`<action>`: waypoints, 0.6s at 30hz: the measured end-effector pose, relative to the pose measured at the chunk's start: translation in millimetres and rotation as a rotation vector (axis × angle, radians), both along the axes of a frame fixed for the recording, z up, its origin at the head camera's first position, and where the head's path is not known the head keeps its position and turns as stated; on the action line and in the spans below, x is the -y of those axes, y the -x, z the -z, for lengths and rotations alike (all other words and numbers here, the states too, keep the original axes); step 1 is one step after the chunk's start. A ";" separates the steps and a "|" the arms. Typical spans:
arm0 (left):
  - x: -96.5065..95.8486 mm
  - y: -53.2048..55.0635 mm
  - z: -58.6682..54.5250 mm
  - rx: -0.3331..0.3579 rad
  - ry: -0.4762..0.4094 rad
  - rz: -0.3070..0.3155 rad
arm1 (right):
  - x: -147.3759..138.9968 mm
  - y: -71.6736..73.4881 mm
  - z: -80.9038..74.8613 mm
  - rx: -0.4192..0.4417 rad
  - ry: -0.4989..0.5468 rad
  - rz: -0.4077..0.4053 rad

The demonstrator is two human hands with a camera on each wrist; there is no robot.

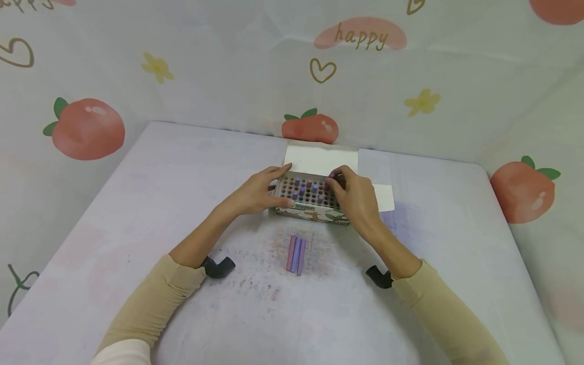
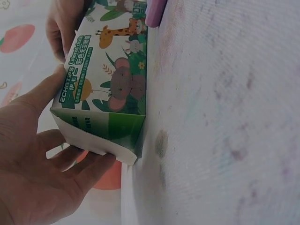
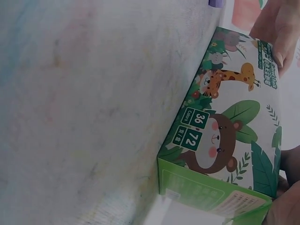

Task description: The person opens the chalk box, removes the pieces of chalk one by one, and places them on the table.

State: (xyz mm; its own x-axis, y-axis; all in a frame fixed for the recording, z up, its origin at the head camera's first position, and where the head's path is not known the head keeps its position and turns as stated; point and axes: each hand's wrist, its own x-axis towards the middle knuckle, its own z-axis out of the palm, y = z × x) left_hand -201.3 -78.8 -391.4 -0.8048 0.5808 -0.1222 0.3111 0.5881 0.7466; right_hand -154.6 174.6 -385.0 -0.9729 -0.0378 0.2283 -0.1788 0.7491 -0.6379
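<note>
A chalk box (image 1: pixel 312 214) printed with cartoon animals stands on the table, its lid (image 1: pixel 319 158) folded back. Inside is a tray of holes (image 1: pixel 285 192), with several purple and pink chalk sticks (image 1: pixel 302 191) poking up. My left hand (image 1: pixel 255 194) grips the box's left end, thumb along the front edge and fingers reaching to the back; the left wrist view shows it by the end flap (image 2: pixel 93 137). Over the tray's right part, my right hand (image 1: pixel 359 195) pinches a purple chalk stick (image 1: pixel 331 175) between thumb and forefinger. In the right wrist view that hand is mostly hidden behind the box (image 3: pixel 234 122).
Three loose chalk sticks (image 1: pixel 296 255), pink and purple, lie side by side in front of the box. A white side flap (image 1: pixel 384 197) sticks out at the box's right. Chalk smudges mark the table (image 1: pixel 255 324). Behind it hangs a fruit-printed cloth (image 1: pixel 228 76).
</note>
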 end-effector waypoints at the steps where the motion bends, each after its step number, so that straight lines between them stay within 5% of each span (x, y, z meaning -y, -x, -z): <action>1: 0.2 0.1 0.3 0.001 -0.001 0.000 | 0.0 0.0 0.1 -0.005 0.025 0.003; 18: 1.0 0.1 1.1 0.030 -0.035 0.002 | -1.7 0.1 6.3 -0.186 0.407 -0.038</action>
State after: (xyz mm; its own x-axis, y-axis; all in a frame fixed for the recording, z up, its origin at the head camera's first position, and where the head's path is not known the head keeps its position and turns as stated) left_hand -201.4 -79.8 -392.5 -0.7996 0.5871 -0.1260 0.2893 0.5605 0.7760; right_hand -154.7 176.3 -391.4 -0.9137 0.0569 0.4024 -0.3403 0.4341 -0.8341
